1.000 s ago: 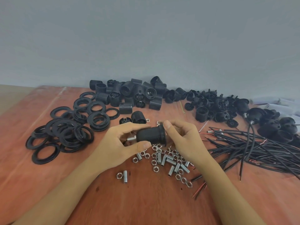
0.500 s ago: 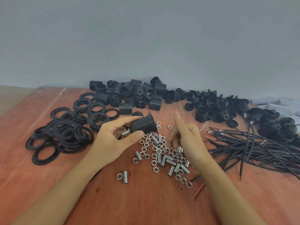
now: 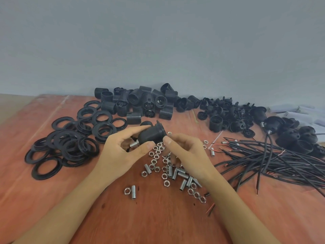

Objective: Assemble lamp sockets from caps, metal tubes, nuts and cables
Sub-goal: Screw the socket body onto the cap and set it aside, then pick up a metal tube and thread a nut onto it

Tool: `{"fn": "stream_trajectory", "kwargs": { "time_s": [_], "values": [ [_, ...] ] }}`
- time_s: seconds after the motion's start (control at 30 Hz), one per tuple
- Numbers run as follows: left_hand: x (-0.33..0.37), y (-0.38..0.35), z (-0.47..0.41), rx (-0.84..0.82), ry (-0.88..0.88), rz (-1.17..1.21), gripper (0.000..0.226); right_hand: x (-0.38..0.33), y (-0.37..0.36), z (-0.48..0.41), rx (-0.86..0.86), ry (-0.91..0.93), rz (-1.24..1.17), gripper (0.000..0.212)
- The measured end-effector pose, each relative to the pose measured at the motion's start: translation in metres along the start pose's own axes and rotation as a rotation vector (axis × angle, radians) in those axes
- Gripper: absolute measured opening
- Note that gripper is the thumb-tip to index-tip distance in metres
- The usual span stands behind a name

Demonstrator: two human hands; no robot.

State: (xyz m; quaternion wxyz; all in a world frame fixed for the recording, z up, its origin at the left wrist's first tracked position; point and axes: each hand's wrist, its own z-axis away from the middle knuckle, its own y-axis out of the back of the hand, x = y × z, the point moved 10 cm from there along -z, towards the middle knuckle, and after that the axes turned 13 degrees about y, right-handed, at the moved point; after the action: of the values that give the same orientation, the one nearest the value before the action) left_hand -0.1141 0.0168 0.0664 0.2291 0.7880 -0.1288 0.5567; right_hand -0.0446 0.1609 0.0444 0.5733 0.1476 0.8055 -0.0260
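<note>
Two hands: left hand [image 3: 121,152] grips socket [image 3: 152,133]; right hand [image 3: 186,152] pinches rim.

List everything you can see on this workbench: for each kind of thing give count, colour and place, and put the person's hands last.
Table: one, reddish wood.
Rings: many, black, piled far left.
Threaded sockets: many, black, heaped at back centre.
Caps: many, black, back right.
Cables: a bundle, black, right.
Nuts: many, silver, scattered centre.
Metal tubes: several, silver, among the nuts.
Held socket: one, black, with a silver tube at its end.
Left hand: holds the socket.
Right hand: fingertips at the socket's rim.
</note>
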Motion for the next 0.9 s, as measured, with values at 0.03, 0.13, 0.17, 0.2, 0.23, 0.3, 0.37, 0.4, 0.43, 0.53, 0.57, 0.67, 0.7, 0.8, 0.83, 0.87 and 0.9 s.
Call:
{"fn": "stream_trajectory", "kwargs": {
  "time_s": [0.03,0.13,0.17,0.2,0.23,0.3,0.37,0.4,0.43,0.53,0.57,0.67,0.7,0.8,0.83,0.87,0.9],
  "values": [
    [0.001,0.002,0.0,0.017,-0.001,0.002,0.035,-0.003,0.003,-0.001,0.033,0.026,-0.006,0.03],
    [0.007,0.006,0.001,0.068,-0.023,0.008,0.034,-0.005,0.02,0.0,0.167,0.068,-0.022,0.049],
    [0.008,0.006,0.001,0.079,-0.027,0.005,0.034,-0.005,0.021,-0.001,0.18,0.068,-0.036,0.044],
    [0.008,0.006,0.001,0.084,-0.026,0.003,0.034,-0.003,0.018,-0.001,0.157,0.058,-0.044,0.037],
    [0.008,0.006,0.002,0.085,-0.023,-0.005,0.035,-0.002,0.012,0.0,0.12,0.025,-0.043,0.032],
    [0.006,0.005,0.003,0.091,-0.019,-0.047,0.039,0.006,-0.004,0.002,0.039,-0.031,-0.034,0.042],
    [0.008,0.001,0.005,0.084,-0.028,-0.103,0.044,0.011,-0.01,0.002,0.035,-0.034,-0.02,0.043],
    [0.01,-0.001,0.006,0.067,-0.043,-0.121,0.045,0.011,-0.009,0.002,0.06,-0.028,-0.033,0.037],
    [0.011,-0.005,0.007,0.044,-0.056,-0.132,0.047,0.011,-0.007,0.002,0.095,-0.027,-0.059,0.03],
    [0.01,-0.013,0.01,-0.023,-0.041,-0.13,0.051,0.01,0.009,0.001,0.23,-0.039,-0.16,0.031],
    [0.01,-0.015,0.011,-0.043,-0.032,-0.123,0.049,0.01,0.017,0.001,0.299,-0.059,-0.229,0.032],
    [0.036,-0.018,0.022,0.03,-0.236,-0.321,0.04,0.018,0.044,0.005,0.546,-0.15,-0.458,0.032],
    [0.051,-0.024,0.03,0.077,-0.358,-0.421,0.035,0.02,0.053,0.007,0.616,-0.162,-0.483,0.03],
    [0.079,-0.068,0.059,-0.025,-0.599,-0.524,0.02,0.021,0.073,0.007,0.757,-0.142,-0.483,0.029],
    [0.082,-0.09,0.07,-0.111,-0.653,-0.563,0.019,0.021,0.075,0.007,0.787,-0.131,-0.483,0.03],
    [0.083,-0.111,0.079,-0.193,-0.684,-0.61,0.02,0.021,0.076,0.005,0.805,-0.119,-0.484,0.03],
    [0.082,-0.126,0.085,-0.246,-0.7,-0.642,0.021,0.019,0.076,0.003,0.811,-0.105,-0.479,0.03]
  ]
}}
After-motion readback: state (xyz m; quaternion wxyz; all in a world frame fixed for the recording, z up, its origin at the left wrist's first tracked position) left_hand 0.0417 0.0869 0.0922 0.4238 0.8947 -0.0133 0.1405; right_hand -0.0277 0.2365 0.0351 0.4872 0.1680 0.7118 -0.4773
